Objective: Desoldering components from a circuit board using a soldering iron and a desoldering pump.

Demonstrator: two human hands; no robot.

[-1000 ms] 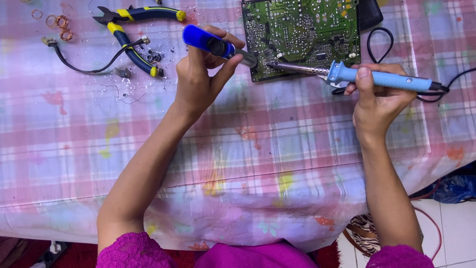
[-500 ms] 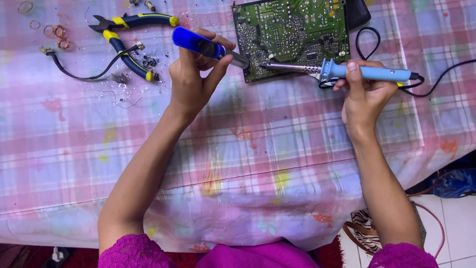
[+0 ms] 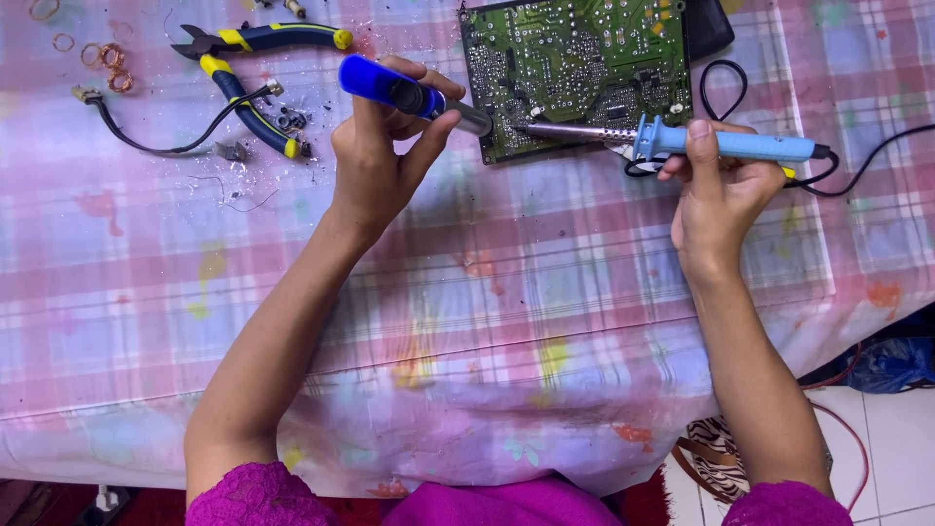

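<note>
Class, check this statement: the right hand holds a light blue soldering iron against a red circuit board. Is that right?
Not quite. The head view shows the board is green, not red. The right hand does hold the light blue soldering iron, its tip at the board's lower edge.

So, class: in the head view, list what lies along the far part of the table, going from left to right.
Copper wire rings → pliers → left hand with blue tool → green circuit board → right hand with soldering iron.

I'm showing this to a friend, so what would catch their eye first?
Probably the green circuit board at the top, with the right hand holding a light-blue soldering iron to its lower edge. The left hand aims a dark-blue desoldering pump at the same spot, over a pink plaid tablecloth.
</note>
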